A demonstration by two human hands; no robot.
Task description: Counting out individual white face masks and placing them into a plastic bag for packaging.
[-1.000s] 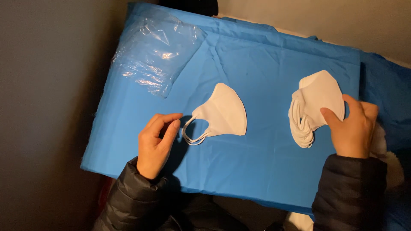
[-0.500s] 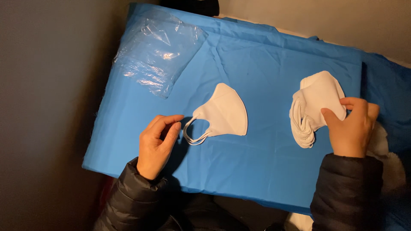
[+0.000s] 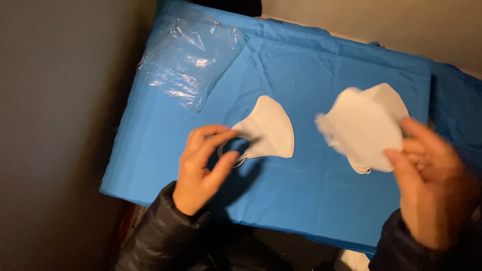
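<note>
A white folded face mask point(image 3: 270, 128) lies on the blue cloth point(image 3: 311, 75) near the middle. My left hand point(image 3: 203, 165) pinches its ear loop at the mask's left end. My right hand point(image 3: 429, 175) is raised and blurred, holding a second white mask point(image 3: 359, 128) lifted off the stack of white masks point(image 3: 386, 98) at the right. Both sleeves are dark and padded.
A crumpled clear plastic bag point(image 3: 188, 62) lies at the cloth's far left corner. The cloth covers a table whose left and near edges drop to a dark floor. A pale wall runs behind.
My right hand has lifted a mask from the stack and swung it leftward toward me. My left hand's fingers have closed on the flat mask's ear loop.
</note>
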